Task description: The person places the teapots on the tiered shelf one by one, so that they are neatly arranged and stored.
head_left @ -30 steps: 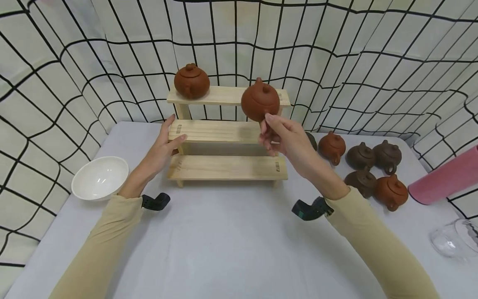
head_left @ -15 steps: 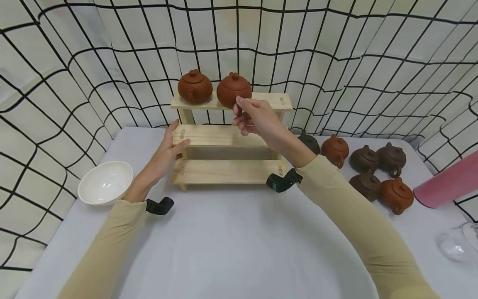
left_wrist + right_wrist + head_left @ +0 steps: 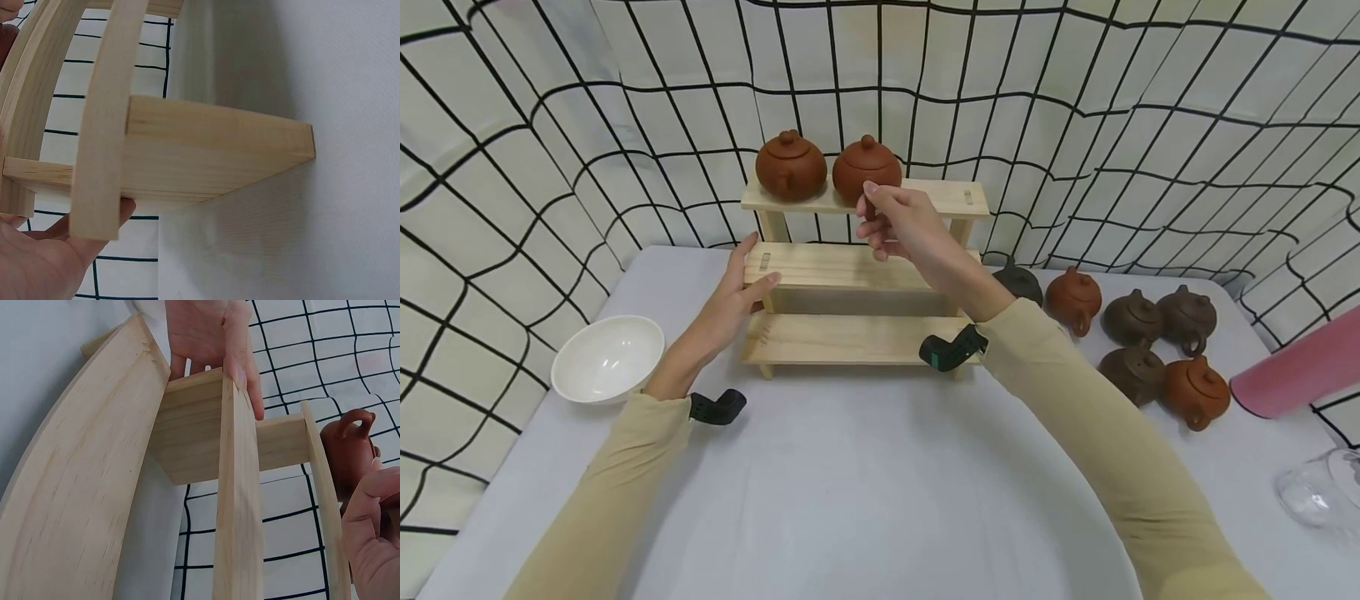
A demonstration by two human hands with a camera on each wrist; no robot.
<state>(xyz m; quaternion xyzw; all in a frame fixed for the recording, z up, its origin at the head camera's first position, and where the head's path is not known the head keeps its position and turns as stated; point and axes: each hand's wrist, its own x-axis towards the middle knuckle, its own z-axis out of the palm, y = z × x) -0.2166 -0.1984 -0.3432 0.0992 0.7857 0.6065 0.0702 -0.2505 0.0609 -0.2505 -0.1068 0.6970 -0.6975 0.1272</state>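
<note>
On the top board (image 3: 940, 194) of the wooden shelf (image 3: 857, 339), one brown teapot (image 3: 790, 169) sits; just beside it, the right grip (image 3: 910, 223) pinches a second teapot (image 3: 866, 165) by its handle (image 3: 870, 209). The left grip (image 3: 727, 292) clasps one end of the middle board (image 3: 842, 265).

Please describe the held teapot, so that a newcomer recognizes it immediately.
Find the wooden stand. At its top shelf, the wanted reddish-brown teapot is the one the right hand holds; no hand touches the similar teapot at the left end.
</note>
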